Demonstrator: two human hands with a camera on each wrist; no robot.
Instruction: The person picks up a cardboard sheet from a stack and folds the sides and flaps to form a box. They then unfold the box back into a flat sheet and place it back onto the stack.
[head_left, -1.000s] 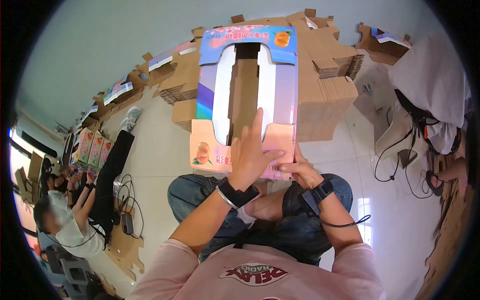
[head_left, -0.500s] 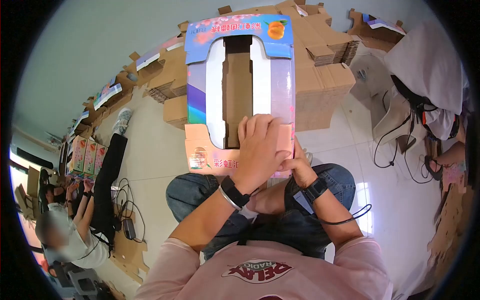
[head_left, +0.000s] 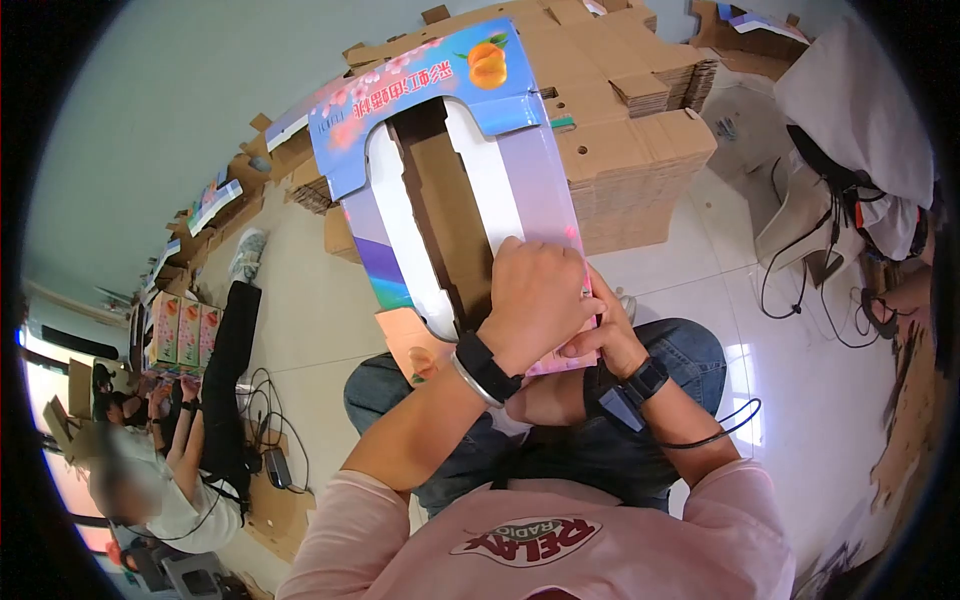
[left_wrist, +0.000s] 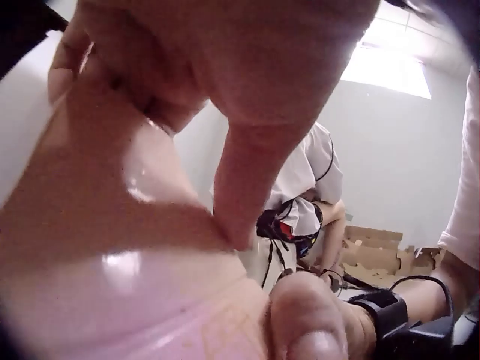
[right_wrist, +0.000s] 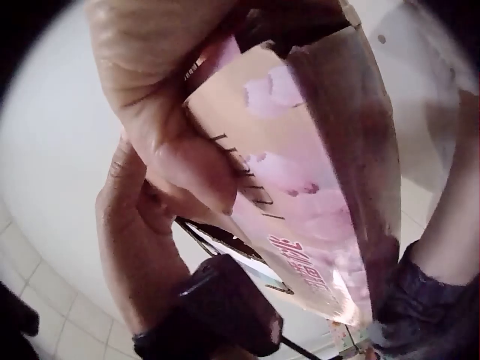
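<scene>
Stack of flattened cardboard (head_left: 625, 205): far side, behind and right of the carton. Second person (head_left: 150, 490): at left, on the floor. Printed fruit carton (head_left: 540, 185): centre, held above the wearer's crossed legs (head_left: 640, 440), far end angled left. Long opening faces up between white inner flaps (head_left: 490, 180); blue end panel (head_left: 400, 85) far, peach-coloured flap (head_left: 408, 335) near. Three printed boxes (head_left: 182, 330): left, side by side. Left hand (head_left: 540, 290): fingers bent over the carton's near right part, gripping it; fingertips partly hidden. Right hand (head_left: 612, 335): closed on the near right corner, thumb against the printed outer face; remaining fingers mostly hidden. Black watch (head_left: 645, 380): right wrist. Silver bracelet (head_left: 475, 382): left wrist.
</scene>
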